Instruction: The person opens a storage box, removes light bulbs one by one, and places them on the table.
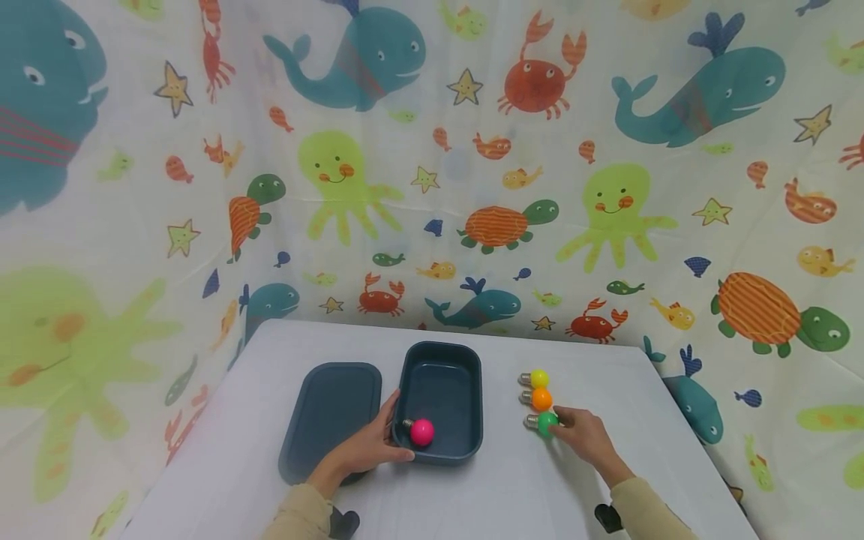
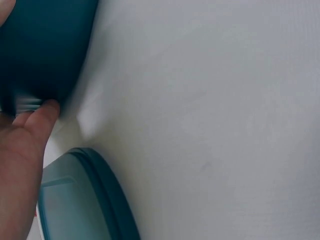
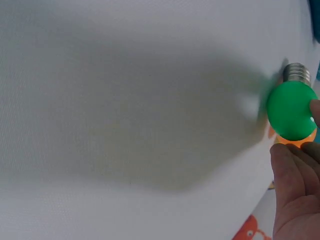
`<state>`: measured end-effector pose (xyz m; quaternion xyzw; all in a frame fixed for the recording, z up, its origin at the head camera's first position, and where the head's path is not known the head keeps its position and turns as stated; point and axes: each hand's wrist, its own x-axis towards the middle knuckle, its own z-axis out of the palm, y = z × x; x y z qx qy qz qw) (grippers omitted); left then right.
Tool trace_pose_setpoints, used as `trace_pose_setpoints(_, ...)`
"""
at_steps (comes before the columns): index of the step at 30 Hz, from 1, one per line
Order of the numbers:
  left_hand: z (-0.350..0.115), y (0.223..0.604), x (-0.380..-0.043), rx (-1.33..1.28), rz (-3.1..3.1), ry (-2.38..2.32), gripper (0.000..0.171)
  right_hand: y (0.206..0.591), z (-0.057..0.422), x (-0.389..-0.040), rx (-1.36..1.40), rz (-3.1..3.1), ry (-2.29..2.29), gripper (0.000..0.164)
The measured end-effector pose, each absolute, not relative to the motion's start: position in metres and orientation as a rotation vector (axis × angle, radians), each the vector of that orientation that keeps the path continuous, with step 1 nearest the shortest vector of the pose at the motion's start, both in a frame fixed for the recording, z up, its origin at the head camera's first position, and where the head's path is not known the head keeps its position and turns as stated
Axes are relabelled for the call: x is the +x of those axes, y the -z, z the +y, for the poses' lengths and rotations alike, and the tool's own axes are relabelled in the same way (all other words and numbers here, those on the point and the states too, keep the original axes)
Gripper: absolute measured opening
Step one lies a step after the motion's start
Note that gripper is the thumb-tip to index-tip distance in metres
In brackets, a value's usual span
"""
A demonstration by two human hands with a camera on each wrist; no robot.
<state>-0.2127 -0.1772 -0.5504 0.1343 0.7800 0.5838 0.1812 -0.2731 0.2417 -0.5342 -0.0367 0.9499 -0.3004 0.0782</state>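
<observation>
My left hand (image 1: 371, 444) holds the near left corner of a dark blue rectangular box (image 1: 440, 386), thumb along the front and fingers against the left side. Inside the box, at that corner, lies a pink light bulb (image 1: 422, 432). On the right, my right hand (image 1: 586, 435) has its thumb and fingers about the round end of a green light bulb (image 1: 545, 424), which lies with its metal base pointing left. The right wrist view shows the thumb on the green bulb (image 3: 291, 111) and the fingertips close below it.
Beyond the green bulb lie an orange bulb (image 1: 542, 399) and a yellow bulb (image 1: 539, 379), in a row on the white table (image 1: 499, 487). A dark blue lid (image 1: 337, 412) lies left of the box, partly under my left forearm. A sea-animal curtain (image 1: 432, 150) hangs behind.
</observation>
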Motion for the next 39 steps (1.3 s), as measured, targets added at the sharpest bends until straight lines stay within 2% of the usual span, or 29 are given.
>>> trace_pose_setpoints(12,-0.178,0.552,-0.214,0.382,2.194,-1.654,0.114,0.511,0.229,-0.287,-0.033,2.85,0.914,0.05)
trace_pose_setpoints(39,-0.179,0.551,-0.215,0.365,2.209,-1.634,0.113,0.478,0.179,-0.296,-0.225,2.868,1.027,0.042)
